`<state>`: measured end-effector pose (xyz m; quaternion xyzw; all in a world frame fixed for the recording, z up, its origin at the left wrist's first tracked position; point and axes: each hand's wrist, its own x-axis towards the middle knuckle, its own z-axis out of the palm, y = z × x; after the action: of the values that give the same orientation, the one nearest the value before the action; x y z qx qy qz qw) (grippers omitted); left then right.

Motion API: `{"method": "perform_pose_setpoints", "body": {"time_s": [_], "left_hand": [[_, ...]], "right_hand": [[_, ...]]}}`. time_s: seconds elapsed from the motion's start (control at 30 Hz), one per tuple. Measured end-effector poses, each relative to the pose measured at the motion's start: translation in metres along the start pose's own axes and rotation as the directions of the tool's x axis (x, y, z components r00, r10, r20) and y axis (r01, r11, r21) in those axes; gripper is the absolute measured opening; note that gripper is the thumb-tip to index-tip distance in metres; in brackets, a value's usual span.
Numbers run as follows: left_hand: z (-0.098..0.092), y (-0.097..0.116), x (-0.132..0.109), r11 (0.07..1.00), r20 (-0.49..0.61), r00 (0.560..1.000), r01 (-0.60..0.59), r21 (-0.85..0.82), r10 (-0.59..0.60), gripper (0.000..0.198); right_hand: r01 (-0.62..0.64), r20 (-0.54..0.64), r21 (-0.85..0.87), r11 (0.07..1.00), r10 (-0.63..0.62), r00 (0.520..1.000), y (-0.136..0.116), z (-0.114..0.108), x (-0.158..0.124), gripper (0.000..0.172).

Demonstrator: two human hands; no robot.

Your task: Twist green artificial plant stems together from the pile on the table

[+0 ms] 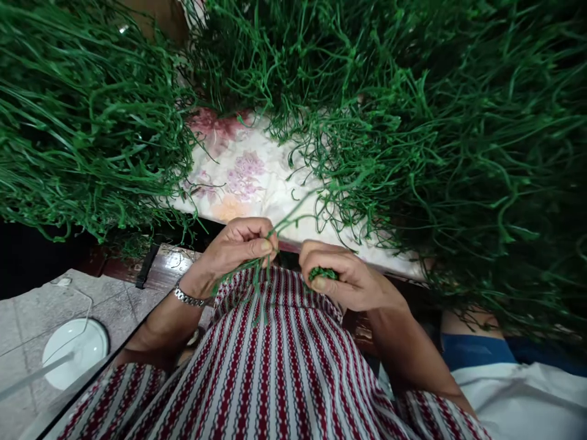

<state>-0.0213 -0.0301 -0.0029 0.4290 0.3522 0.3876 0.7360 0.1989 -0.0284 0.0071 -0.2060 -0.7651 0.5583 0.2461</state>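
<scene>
My left hand (250, 244), with a metal watch on its wrist, pinches a few thin green branched stems (262, 278) between thumb and fingers. Some of them hang down over the striped shirt, and others point up to the right. Close beside it, my right hand (346, 275) is wrapped round a tight bundle of green stems (323, 274), whose cut-looking ends show at the thumb. The rest of that bundle is hidden by the fingers. Both hands are at the near edge of a table with a flowered cover (247, 171).
Large heaps of the same green stems lie on the left (92, 122) and across the back and right (389, 122). A round white base (76, 351) with a pole stands on the tiled floor at lower left. At lower right, another person's leg shows in blue (477, 349).
</scene>
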Motion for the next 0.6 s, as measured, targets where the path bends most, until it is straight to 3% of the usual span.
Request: {"method": "perform_pose_setpoints", "body": {"time_s": [0.1,0.2,0.27,0.43,0.5,0.6], "left_hand": [[0.006,-0.001,0.007,0.994,-0.21,0.972,-0.107,0.019,0.108,0.022],[0.012,-0.007,0.014,0.993,-0.242,0.964,-0.101,0.061,0.113,0.024],[0.016,-0.011,0.016,0.991,-0.252,0.96,-0.101,0.091,0.121,0.024],[0.026,-0.013,0.015,0.969,-0.336,0.919,-0.142,0.202,0.205,0.022],[0.027,-0.013,0.014,0.972,-0.322,0.927,-0.135,0.193,0.192,0.023],[0.027,-0.015,0.012,0.994,-0.257,0.962,-0.075,0.077,0.093,0.022]], "right_hand": [[-0.039,-0.251,-0.054,0.998,0.024,0.968,0.001,0.003,0.001,0.022],[-0.154,-0.469,-0.001,0.988,0.135,0.873,0.004,0.012,0.006,0.018],[-0.252,-0.539,-0.055,0.966,0.183,0.822,0.007,0.019,0.011,0.016],[-0.316,-0.529,-0.181,0.931,0.179,0.83,0.014,0.033,0.023,0.026],[-0.322,-0.523,-0.138,0.937,0.207,0.827,0.016,0.036,0.023,0.025],[-0.283,-0.419,0.032,0.959,0.27,0.867,0.02,0.033,0.019,0.023]]}}
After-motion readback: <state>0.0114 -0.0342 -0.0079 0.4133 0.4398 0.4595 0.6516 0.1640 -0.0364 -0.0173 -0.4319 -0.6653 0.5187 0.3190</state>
